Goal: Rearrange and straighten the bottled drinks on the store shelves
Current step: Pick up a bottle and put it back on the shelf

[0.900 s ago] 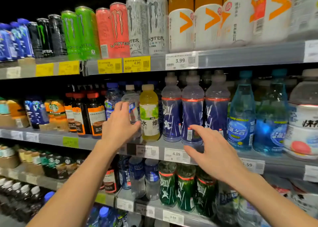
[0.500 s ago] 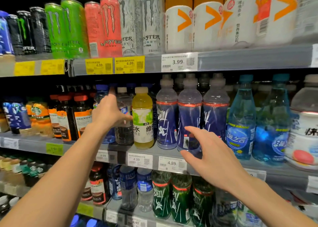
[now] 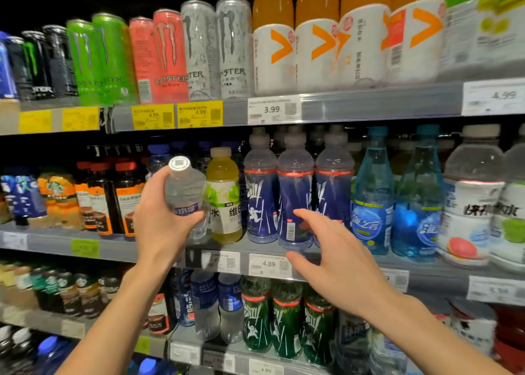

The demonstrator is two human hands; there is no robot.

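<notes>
Lifted clear since a moment ago, the clear bottle (image 3: 186, 197) now tilts in the left hand (image 3: 162, 221), fingers wrapped round it, just left of the yellow bottle (image 3: 224, 195). Right hand (image 3: 335, 258) hovers spread beside the blue bottles (image 3: 294, 204), holding nothing. Best set it down upright, label forward.

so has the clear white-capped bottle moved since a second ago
Yes. The left hand has pulled the clear bottle out of its row, tilted, toward the camera, now overlapping the yellow bottle.
</notes>
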